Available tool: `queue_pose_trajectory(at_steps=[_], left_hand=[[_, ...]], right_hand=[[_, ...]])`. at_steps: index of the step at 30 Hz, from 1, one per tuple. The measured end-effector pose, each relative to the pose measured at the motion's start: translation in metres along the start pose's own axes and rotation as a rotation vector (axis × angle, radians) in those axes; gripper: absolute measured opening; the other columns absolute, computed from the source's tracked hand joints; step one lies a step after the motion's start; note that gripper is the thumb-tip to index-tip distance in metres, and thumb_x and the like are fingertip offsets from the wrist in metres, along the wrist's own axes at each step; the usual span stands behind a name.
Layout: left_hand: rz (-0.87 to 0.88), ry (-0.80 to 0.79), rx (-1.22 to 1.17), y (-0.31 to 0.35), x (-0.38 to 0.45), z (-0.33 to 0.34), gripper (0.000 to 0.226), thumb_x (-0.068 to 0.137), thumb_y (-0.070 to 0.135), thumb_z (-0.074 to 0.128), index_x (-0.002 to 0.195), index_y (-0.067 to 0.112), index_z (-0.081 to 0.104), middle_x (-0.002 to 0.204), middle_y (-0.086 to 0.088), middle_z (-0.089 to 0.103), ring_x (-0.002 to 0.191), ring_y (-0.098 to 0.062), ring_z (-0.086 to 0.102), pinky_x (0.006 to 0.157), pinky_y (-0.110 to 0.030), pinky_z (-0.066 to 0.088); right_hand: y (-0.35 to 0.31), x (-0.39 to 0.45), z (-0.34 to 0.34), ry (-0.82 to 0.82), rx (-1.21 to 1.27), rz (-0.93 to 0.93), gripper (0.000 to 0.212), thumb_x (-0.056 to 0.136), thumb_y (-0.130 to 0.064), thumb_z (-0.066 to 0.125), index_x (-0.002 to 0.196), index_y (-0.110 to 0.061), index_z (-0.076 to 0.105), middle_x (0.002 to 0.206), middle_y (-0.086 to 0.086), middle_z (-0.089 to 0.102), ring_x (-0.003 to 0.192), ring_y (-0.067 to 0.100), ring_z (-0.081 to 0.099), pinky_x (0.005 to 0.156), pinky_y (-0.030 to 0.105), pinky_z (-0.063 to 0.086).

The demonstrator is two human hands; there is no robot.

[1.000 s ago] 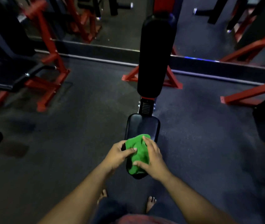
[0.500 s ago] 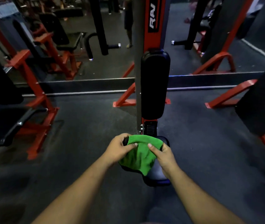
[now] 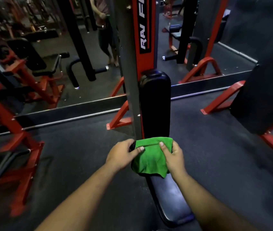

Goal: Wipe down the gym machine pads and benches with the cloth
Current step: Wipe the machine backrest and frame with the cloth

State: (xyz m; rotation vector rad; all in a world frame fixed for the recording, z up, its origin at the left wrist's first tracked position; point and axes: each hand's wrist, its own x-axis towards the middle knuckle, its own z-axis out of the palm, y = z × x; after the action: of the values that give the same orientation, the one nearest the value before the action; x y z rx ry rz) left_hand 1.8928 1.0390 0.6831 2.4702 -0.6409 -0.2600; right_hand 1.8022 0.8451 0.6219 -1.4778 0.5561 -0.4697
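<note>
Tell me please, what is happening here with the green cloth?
A person is wiping a gym machine. Both hands hold a green cloth spread over the far end of the black seat pad, just below the upright back pad. The left hand grips the cloth's left edge and the right hand grips its right edge, thumbs on top. The near part of the seat pad is uncovered. A mirror stands behind the machine.

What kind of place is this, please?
Most likely a gym. A padded black seat pad with an upright back pad stands on a red machine frame, and both hands hold a green cloth on the seat.
</note>
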Motion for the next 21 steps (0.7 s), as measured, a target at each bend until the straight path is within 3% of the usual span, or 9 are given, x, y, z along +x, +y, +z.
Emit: queue_pose_trajectory(at_steps=[4,9,12,15,19,21], left_hand=[[0.089,0.028,-0.121,-0.007,0.05,-0.019,0.03,0.089,0.059,0.066,0.103,0.034,0.059,0.08,0.01,0.07,0.075,-0.007,0.065,0.068,-0.035,0.053],[0.294,0.015,-0.128,-0.016,0.13,-0.043,0.03,0.088,0.059,0.064,0.106,0.037,0.053,0.08,0.005,0.069,0.072,-0.012,0.065,0.069,-0.04,0.054],[0.398,0.023,-0.1,-0.009,0.178,-0.063,0.035,0.086,0.064,0.061,0.107,0.037,0.053,0.074,0.002,0.067,0.068,-0.016,0.063,0.064,-0.038,0.051],[0.488,-0.008,-0.057,0.005,0.225,-0.086,0.03,0.09,0.058,0.062,0.108,0.035,0.056,0.076,0.002,0.067,0.07,-0.021,0.063,0.062,-0.036,0.045],[0.627,-0.038,-0.039,0.032,0.27,-0.106,0.029,0.093,0.052,0.062,0.112,0.03,0.059,0.088,0.0,0.072,0.079,-0.027,0.067,0.068,-0.038,0.05],[0.669,-0.054,-0.013,0.045,0.294,-0.111,0.03,0.094,0.053,0.06,0.113,0.029,0.059,0.096,-0.001,0.073,0.085,-0.027,0.067,0.073,-0.04,0.052]], right_hand=[[-0.011,0.042,0.025,0.131,-0.074,-0.075,0.021,0.093,-0.027,0.073,0.108,-0.017,0.061,0.098,-0.002,0.073,0.092,0.012,0.071,0.08,0.031,0.055],[-0.031,0.095,0.062,0.369,-0.044,-0.129,0.03,0.094,-0.023,0.072,0.11,-0.013,0.048,0.096,-0.001,0.07,0.086,0.012,0.067,0.077,0.023,0.052],[-0.043,0.123,0.084,0.518,-0.021,-0.163,0.032,0.095,-0.027,0.07,0.109,-0.014,0.044,0.098,0.008,0.068,0.087,0.019,0.066,0.081,0.035,0.053],[-0.054,0.144,0.105,0.687,-0.052,-0.188,0.036,0.093,-0.038,0.07,0.112,-0.02,0.045,0.111,0.013,0.064,0.099,0.026,0.064,0.091,0.046,0.052],[-0.073,0.152,0.135,0.886,-0.218,-0.29,0.061,0.093,-0.04,0.065,0.141,-0.007,0.046,0.141,0.012,0.048,0.131,0.023,0.046,0.112,0.028,0.033],[-0.078,0.16,0.155,0.854,-0.349,-0.301,0.075,0.095,-0.054,0.051,0.154,-0.012,0.035,0.161,0.013,0.033,0.15,0.025,0.027,0.121,0.032,0.018]])
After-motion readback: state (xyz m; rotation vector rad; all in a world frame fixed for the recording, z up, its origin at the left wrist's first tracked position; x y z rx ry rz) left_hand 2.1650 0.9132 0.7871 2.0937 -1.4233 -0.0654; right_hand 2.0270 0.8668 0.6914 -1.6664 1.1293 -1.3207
